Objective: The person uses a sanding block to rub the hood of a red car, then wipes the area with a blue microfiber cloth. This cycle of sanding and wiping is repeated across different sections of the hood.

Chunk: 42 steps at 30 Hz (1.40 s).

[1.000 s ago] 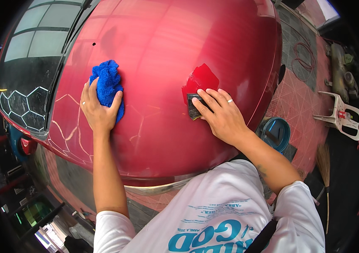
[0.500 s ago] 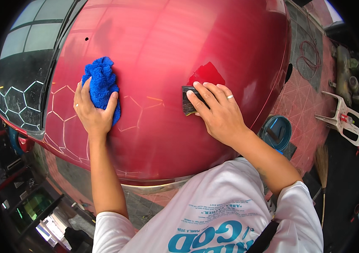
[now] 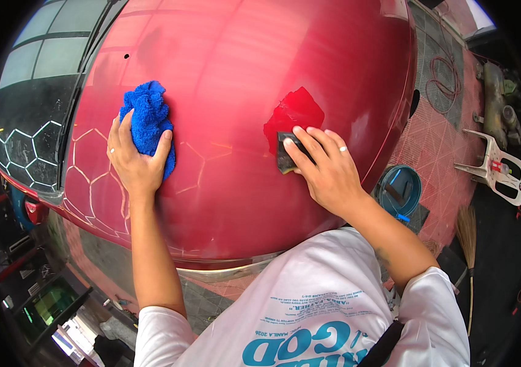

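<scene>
A red car hood [image 3: 211,202] spreads out under both hands, mostly with a dull, hazy sheen. My left hand [image 3: 137,170] is closed around a bunched blue microfiber cloth [image 3: 148,119] and rests with it on the hood's left part. Pressed against the hood farther right is a dark rectangular sanding block [image 3: 285,154], with a thin yellowish edge showing at its bottom. My right hand [image 3: 332,174], wearing a ring, grips it from the right, with the fingers over its top. Just beyond the block lies a glossy, deeper red patch [image 3: 300,110] with sharp edges.
The windshield [image 3: 25,134] is on the left, reflecting hexagonal lights. Right of the hood, a round blue tub [image 3: 399,189] with a dark piece inside stands on the tiled floor. Farther right are a white plastic chair [image 3: 497,171], a broom [image 3: 467,235] and a coiled hose [image 3: 445,79].
My right hand has slid the sanding block slightly right and toward me. The glossy red patch now shows larger, reaching down the block's left side. My left hand and the cloth stay in place.
</scene>
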Each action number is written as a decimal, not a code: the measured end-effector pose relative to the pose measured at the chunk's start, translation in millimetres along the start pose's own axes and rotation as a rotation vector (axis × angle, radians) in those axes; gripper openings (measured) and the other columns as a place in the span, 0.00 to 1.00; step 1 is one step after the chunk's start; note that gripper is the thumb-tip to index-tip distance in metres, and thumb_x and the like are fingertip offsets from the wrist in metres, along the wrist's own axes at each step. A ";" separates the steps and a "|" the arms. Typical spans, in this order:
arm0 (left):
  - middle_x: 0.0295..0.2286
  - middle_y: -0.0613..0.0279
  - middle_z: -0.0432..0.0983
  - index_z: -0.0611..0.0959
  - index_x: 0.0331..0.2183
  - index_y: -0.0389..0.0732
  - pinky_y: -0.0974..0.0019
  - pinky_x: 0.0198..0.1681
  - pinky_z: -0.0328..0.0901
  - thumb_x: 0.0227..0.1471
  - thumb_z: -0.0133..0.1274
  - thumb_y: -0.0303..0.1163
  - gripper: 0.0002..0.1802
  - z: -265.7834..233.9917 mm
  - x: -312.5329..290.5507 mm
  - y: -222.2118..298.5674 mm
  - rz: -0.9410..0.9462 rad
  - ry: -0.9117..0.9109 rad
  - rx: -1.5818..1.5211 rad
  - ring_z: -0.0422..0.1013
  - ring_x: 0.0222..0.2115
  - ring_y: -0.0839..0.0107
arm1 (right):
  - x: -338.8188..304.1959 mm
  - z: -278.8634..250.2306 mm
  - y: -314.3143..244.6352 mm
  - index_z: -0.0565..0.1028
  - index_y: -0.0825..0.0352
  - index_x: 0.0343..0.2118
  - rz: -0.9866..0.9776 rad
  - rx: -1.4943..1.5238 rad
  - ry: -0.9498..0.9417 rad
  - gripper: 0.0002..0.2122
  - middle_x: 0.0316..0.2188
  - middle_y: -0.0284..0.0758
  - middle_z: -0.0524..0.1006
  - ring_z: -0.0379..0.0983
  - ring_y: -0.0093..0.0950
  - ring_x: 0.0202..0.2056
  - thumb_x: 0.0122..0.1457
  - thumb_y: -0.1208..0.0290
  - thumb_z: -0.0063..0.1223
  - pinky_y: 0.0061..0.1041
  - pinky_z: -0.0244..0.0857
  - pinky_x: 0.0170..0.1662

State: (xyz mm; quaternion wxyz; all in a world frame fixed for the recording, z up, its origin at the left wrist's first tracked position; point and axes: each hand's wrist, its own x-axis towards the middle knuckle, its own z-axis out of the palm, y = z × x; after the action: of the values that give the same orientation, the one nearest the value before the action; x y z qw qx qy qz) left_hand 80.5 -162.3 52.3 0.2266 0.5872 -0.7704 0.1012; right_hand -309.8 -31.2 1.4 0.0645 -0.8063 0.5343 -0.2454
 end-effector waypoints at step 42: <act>0.69 0.38 0.77 0.81 0.71 0.46 0.34 0.75 0.62 0.56 0.80 0.55 0.49 0.8 0.8 -0.4 -0.005 0.005 0.010 0.71 0.71 0.37 | 1.7 10.1 -36.5 0.80 0.64 0.71 0.130 -0.013 -0.070 0.29 0.71 0.46 0.79 0.77 0.48 0.68 0.68 0.68 0.72 0.55 0.70 0.71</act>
State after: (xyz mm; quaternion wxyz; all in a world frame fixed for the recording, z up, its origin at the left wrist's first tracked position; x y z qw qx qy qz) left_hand 80.5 -163.4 51.9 0.2260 0.5902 -0.7677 0.1061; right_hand -274.3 -19.0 6.5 0.0938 -0.7783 0.5847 -0.2087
